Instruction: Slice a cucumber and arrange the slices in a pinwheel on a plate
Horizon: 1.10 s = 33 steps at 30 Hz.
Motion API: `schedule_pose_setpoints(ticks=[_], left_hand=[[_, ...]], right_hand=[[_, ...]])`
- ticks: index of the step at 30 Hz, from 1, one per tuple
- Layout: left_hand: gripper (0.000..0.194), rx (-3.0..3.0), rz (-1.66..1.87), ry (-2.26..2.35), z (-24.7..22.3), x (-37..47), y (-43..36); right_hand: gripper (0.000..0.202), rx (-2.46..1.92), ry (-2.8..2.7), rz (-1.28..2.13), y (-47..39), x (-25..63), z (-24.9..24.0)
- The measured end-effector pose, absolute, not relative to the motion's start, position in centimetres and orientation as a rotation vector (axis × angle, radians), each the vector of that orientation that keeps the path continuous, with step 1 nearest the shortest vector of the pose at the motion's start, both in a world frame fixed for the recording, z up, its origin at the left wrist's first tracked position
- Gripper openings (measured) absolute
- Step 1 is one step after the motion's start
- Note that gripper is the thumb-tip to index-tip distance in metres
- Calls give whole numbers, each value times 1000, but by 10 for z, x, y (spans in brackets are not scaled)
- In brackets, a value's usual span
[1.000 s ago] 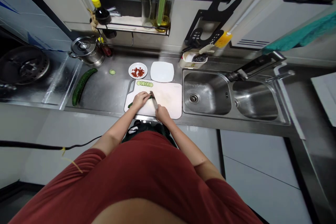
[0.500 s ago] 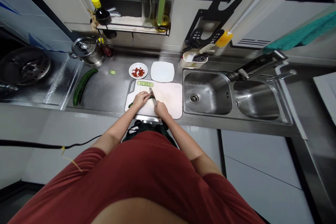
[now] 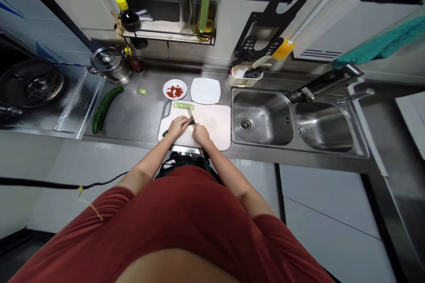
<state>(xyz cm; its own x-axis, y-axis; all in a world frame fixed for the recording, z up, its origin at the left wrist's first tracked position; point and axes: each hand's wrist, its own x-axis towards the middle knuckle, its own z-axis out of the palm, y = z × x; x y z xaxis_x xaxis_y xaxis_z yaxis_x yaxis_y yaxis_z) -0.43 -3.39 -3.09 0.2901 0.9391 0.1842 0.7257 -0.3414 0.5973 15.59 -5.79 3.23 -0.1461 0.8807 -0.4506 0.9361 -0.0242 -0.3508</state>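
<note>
From my seat, I see both of the person's bare hands working low over the white board (image 3: 215,124). The left hand (image 3: 178,126) is curled down over the cucumber (image 3: 165,133), fingers bent and pressing it to the board; one dark green end shows past the wrist side and the other just beyond the fingertips. The right hand (image 3: 201,134) is closed in a fist around the handle of the knife (image 3: 191,115), and its grip hides most of that handle from me. The blade points away from the body, at the cucumber's right end; I cannot tell whether its edge is in the flesh or only beside it. Near the blade tip, along the board's far edge, I have a row of overlapping slices (image 3: 183,105). Beyond the board stand a round plate (image 3: 165,90) of red bits (image 3: 174,92) and, just right of it, a square plate (image 3: 205,90). Off to the left, on the steel counter (image 3: 139,117), lie a whole cucumber (image 3: 105,109) and a pale green piece (image 3: 142,91); the sink (image 3: 265,119) is just right of the board.
</note>
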Motion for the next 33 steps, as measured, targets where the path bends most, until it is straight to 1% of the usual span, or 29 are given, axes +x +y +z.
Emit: schedule_pose_setpoints(ticks=[8,25,33], left_hand=[[27,2152,722,1492,-32,-5,-33],[25,2158,722,1497,-32,-4,-33],[25,2125,741,1494,-31,-4,-33]], right_hand=[[25,1938,2054,-908,-81,168,34],[30,1966,2087,-915,-56,152,34],[27,1948,2031,-927,-79,168,30]])
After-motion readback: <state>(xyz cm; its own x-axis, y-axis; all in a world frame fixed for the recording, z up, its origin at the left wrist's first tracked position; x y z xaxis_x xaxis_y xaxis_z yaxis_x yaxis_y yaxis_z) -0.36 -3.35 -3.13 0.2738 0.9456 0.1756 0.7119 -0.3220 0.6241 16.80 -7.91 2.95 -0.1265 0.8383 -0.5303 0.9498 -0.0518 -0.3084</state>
